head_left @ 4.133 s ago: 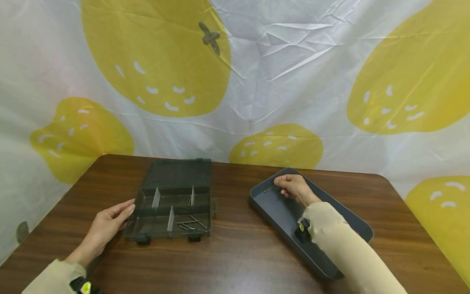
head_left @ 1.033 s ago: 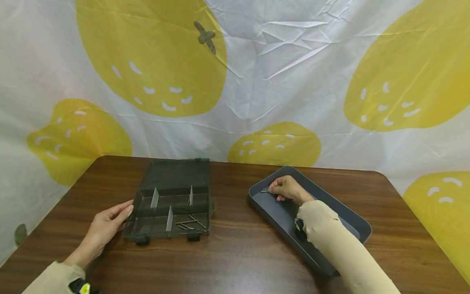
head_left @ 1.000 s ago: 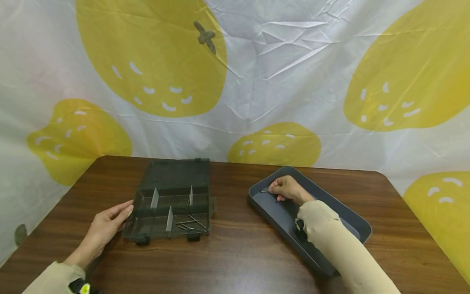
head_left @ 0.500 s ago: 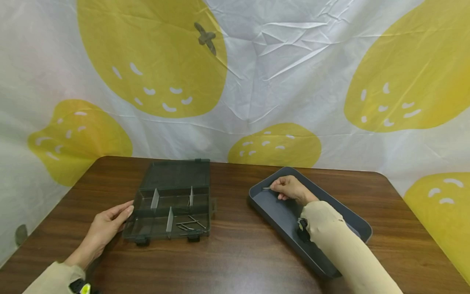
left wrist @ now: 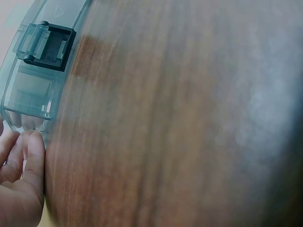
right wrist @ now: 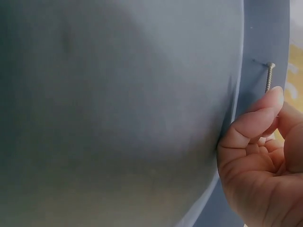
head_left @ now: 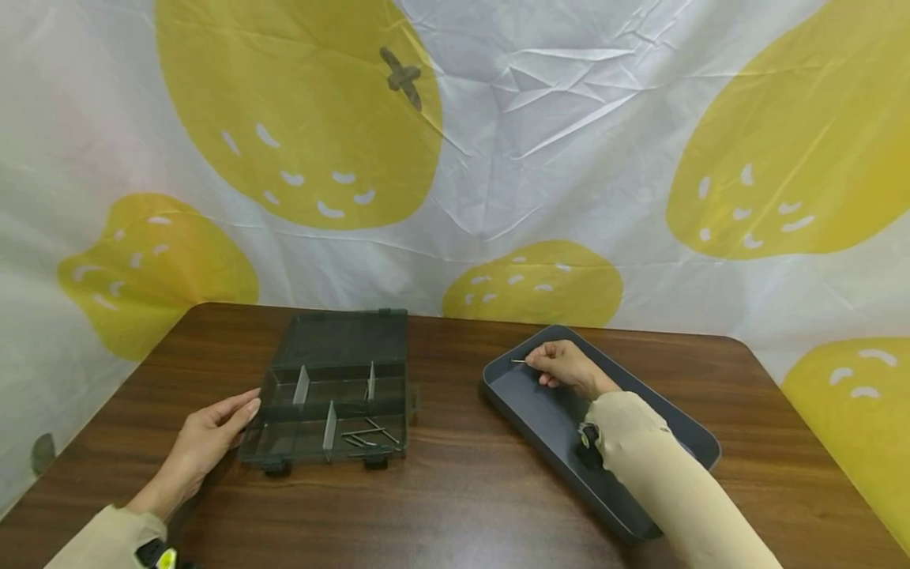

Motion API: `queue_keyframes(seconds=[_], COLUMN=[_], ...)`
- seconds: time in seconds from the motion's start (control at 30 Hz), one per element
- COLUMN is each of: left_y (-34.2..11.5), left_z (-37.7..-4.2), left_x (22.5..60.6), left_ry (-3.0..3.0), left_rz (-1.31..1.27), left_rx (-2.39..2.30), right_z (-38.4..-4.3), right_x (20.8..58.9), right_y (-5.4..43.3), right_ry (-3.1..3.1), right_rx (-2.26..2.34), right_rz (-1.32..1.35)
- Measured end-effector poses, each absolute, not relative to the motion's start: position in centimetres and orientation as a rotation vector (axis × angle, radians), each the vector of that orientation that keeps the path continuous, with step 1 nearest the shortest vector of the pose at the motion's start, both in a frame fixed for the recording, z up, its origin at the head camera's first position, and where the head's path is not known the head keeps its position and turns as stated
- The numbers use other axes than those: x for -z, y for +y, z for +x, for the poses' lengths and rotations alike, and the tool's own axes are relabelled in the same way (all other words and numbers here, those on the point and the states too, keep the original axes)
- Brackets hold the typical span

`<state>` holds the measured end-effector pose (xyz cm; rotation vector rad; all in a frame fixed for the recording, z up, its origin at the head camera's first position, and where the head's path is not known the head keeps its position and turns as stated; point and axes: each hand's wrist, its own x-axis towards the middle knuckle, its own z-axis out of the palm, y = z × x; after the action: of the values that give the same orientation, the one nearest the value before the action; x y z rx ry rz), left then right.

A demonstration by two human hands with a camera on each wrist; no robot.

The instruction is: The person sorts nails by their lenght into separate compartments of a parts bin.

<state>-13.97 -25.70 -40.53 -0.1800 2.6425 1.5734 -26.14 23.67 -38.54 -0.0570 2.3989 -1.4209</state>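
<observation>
In the head view, my right hand (head_left: 569, 367) pinches a screw (head_left: 518, 361) between thumb and forefinger, over the far left end of a grey tray (head_left: 526, 427). The right wrist view shows the screw's head and threaded shank (right wrist: 270, 78) sticking out beyond the fingertips; the rest is hidden by the fingers. On the left, a smoky see-through compartment box (head_left: 284, 435) lies with its lid raised at the back. My left hand (head_left: 202, 442) touches the box's left side with nearly straight fingers. Several screws (head_left: 370, 433) lie in its front right compartment.
Light dividers (head_left: 330, 427) split the box into compartments. Two dark latches (head_left: 277, 468) hang at its front edge. Brown wooden tabletop (head_left: 455, 490) lies between box and tray. A lemon-printed cloth (head_left: 483, 158) hangs behind the table.
The right hand has taken hold of the screw in the tray. Over the last second, hand and screw have shifted slightly up and right in view. The left hand stays at the box.
</observation>
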Motion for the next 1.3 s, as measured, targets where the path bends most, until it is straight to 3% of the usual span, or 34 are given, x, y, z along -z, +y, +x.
queue_keyframes(seconds=[0.8, 1.3], left_y=[-25.7, -25.7], left_z=[-14.1, -14.2], left_x=[40.6, 40.7], left_ry=[2.670, 2.677], left_rz=[-0.155, -0.169], left_rx=[-1.582, -1.579], right_z=[-24.9, -25.0], right_x=[34.9, 32.8], right_y=[25.2, 18.5], right_ry=[2.279, 2.121], right_rx=[1.672, 1.941], right_rz=[0.079, 0.066])
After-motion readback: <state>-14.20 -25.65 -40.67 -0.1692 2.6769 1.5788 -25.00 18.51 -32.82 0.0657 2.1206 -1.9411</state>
